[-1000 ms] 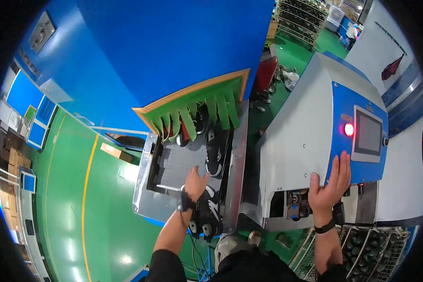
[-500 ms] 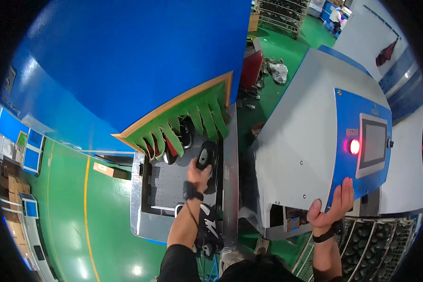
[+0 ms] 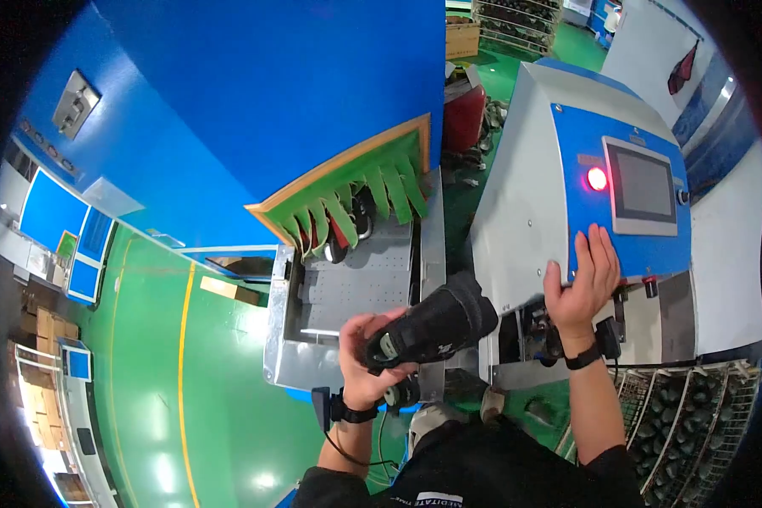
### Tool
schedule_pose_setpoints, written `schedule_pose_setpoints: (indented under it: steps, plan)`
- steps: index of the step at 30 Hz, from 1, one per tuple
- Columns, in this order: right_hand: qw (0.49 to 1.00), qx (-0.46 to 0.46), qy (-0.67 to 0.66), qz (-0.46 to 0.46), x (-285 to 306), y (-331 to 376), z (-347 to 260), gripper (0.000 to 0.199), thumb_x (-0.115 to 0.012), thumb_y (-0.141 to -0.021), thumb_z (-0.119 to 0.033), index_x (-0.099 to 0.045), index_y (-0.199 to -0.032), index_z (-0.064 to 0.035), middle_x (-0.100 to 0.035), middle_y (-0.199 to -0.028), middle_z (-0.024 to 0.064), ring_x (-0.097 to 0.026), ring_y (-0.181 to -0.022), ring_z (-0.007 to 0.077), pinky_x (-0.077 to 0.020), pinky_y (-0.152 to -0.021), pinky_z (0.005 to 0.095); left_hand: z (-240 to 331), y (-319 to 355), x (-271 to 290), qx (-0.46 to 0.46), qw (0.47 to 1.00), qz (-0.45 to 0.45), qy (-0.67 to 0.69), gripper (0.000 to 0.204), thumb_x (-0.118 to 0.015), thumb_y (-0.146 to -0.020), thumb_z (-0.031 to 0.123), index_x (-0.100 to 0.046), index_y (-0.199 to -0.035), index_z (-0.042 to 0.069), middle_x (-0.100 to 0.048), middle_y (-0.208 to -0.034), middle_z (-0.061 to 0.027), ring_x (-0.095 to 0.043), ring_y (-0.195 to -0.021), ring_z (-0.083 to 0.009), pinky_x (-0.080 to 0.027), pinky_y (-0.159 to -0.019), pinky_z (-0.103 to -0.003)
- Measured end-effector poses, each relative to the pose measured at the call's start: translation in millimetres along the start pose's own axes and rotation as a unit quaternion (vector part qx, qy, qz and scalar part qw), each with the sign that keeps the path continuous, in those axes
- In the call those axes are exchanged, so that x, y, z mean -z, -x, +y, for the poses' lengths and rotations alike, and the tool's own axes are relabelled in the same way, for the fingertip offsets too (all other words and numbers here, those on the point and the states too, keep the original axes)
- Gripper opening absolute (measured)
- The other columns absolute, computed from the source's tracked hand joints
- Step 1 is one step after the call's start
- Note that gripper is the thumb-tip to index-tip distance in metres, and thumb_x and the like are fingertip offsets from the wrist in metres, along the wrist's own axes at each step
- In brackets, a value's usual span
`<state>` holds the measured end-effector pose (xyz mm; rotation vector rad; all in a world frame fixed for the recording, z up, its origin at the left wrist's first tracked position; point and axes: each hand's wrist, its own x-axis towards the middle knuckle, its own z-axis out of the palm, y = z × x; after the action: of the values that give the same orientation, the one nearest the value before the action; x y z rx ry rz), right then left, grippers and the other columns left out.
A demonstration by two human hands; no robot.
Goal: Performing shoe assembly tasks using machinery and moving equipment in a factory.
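Observation:
My left hand (image 3: 360,381) is wrapped round one end of a black shoe (image 3: 440,326). The shoe is tilted, its other end pointing up and right toward the grey machine. Just below it shows a small dark thing (image 3: 403,391), partly hidden and hard to make out. My right hand (image 3: 586,292) lies with fingers stretched on the blue control panel (image 3: 567,144), below a lit red button (image 3: 597,179) and a dark screen (image 3: 642,182). Beyond the left hand is a perforated grey plate (image 3: 356,292) in a metal frame. Two shoes, a black one (image 3: 363,213) and a black-and-white one (image 3: 336,251), stand by the green strip curtain (image 3: 389,190).
A large blue machine housing (image 3: 288,76) rises behind the curtain. At lower right, a wire rack (image 3: 686,423) holds many dark pieces. A cardboard box (image 3: 229,290) is on the green floor at left. A red container (image 3: 464,118) stands between the machines.
My left hand has come back from the plate toward me and now holds a black shoe up. My right hand stays on the panel. The view has shifted.

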<state>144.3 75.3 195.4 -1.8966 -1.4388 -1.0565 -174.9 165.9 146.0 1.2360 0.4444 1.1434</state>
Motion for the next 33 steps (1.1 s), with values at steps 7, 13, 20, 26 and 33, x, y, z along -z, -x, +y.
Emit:
schedule_pose_setpoints:
  steps: [7, 13, 20, 26, 33]
  plan:
    - [0.797, -0.119, -0.578, -0.125, 59, 58, -12, 0.086, -0.076, -0.083, -0.031, -0.036, -0.149, 0.0065, -0.049, -0.148, 0.0207, -0.042, -0.141, 0.0348, -0.0181, -0.122, 0.0492, 30, 70, -13, 0.058, 0.998, -0.014, 0.029, 0.087, -0.088, -0.062, 0.002, -0.040, -0.134, 0.004, -0.060, -0.130, -0.0278, -0.060, -0.122, -0.0333, -0.046, -0.106, -0.045]
    - [0.502, -0.287, -0.761, -0.293, 136, 111, -67, 0.126, -0.094, -0.064, -0.006, -0.009, -0.157, -0.0087, -0.043, -0.144, 0.0177, -0.051, -0.127, 0.0274, -0.0394, -0.111, 0.0468, 33, 117, -60, 0.149, 0.984, -0.098, -0.010, 0.109, -0.087, -0.076, 0.014, -0.015, -0.157, 0.005, -0.051, -0.142, -0.0204, -0.052, -0.129, -0.0285, -0.040, -0.111, -0.041]
    - [0.700, -0.066, -0.668, -0.245, 133, 121, -53, 0.108, -0.092, -0.064, -0.008, -0.027, -0.150, -0.0106, -0.046, -0.138, 0.0186, -0.051, -0.126, 0.0345, -0.0442, -0.106, 0.0461, 23, 148, -123, 0.204, 0.966, 0.160, -0.004, 0.053, -0.037, -0.107, 0.036, -0.049, -0.136, -0.007, -0.058, -0.136, -0.0214, -0.057, -0.125, -0.0276, -0.042, -0.109, -0.039]
    - [0.629, -0.064, -0.748, -0.200, 125, 128, -65, 0.119, -0.094, -0.060, -0.004, -0.020, -0.153, -0.0173, -0.042, -0.140, 0.0190, -0.049, -0.132, 0.0377, -0.0460, -0.108, 0.0490, 46, 147, -97, 0.244, 0.949, 0.148, 0.134, 0.054, -0.035, -0.106, 0.030, -0.053, -0.133, -0.013, -0.056, -0.139, -0.0239, -0.059, -0.123, -0.0307, -0.046, -0.107, -0.043]
    - [0.611, 0.001, -0.777, -0.154, 112, 127, -90, 0.093, -0.093, -0.064, -0.008, -0.039, -0.139, -0.0138, -0.040, -0.139, 0.0193, -0.046, -0.135, 0.0399, -0.0450, -0.110, 0.0506, 68, 144, -61, 0.236, 0.948, 0.129, 0.171, 0.049, -0.038, -0.107, 0.027, -0.057, -0.128, -0.013, -0.058, -0.137, -0.0230, -0.059, -0.123, -0.0280, -0.044, -0.109, -0.041]
